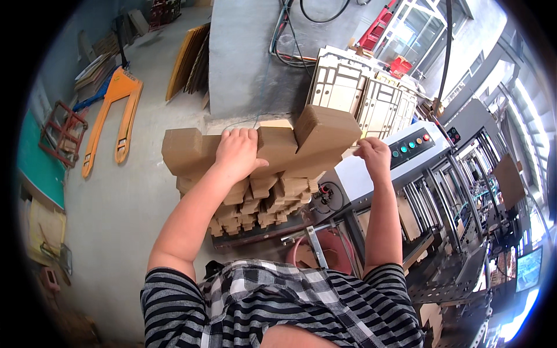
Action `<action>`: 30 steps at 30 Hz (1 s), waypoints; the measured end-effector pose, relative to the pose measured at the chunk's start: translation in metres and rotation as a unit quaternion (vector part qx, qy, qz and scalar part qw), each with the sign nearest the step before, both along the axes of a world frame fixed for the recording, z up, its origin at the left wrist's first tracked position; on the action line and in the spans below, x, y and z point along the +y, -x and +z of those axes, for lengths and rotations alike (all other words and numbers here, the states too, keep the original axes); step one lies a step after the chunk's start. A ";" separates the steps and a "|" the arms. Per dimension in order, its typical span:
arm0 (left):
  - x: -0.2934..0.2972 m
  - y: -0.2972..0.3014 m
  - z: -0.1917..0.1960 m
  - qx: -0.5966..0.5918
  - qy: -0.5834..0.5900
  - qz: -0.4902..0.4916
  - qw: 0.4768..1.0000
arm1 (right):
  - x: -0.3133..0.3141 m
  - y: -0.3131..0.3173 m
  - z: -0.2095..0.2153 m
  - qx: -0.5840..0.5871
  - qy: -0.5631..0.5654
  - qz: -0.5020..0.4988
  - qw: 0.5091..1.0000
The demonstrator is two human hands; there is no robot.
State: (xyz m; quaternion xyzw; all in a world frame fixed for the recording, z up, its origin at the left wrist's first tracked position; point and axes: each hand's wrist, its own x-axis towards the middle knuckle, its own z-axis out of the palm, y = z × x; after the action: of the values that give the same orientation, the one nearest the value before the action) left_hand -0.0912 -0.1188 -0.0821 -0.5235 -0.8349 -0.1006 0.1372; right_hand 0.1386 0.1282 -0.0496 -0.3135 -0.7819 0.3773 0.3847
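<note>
A stack of brown die-cut cardboard blanks (278, 152) stands in front of me, its flaps jutting up at the left and right ends. My left hand (237, 152) grips the top blanks at a notch in the far edge, fingers curled over it and thumb lying on the near side. Just off the stack's right end is my right hand (374, 155), closed with thumb and fingertips together; whatever is in the pinch, if anything, is too small to tell. Below, more layers of notched cardboard (261, 203) are piled unevenly.
To the right stands a machine with a button panel (411, 145) and metal rails. A pink bin (342, 246) with cardboard scraps sits below the stack. An orange pallet jack (119, 93) rests on the floor at left. Patterned die boards (339, 84) lean by the grey wall (249, 58).
</note>
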 end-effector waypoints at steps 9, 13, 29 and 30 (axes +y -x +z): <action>0.000 0.003 -0.006 -0.005 -0.046 0.003 0.999 | -0.090 0.026 0.036 0.212 -0.376 0.025 0.902; -0.001 0.006 -0.011 0.013 -0.047 0.008 0.999 | -0.149 0.076 0.047 -0.009 -0.391 0.203 0.898; -0.005 -0.009 -0.005 -0.001 -0.051 0.004 0.999 | -0.136 0.138 0.040 -0.437 -0.397 0.244 0.769; -0.004 -0.014 -0.006 0.003 -0.076 -0.005 0.997 | -0.135 0.130 0.039 -0.418 -0.397 0.230 0.784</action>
State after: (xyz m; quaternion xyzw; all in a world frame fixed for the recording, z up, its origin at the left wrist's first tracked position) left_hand -0.0775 -0.1230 -0.0877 -0.5156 -0.8219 -0.1627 0.1791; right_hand 0.0082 -0.0071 -0.0105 -0.0705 -0.9958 -0.0575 0.0127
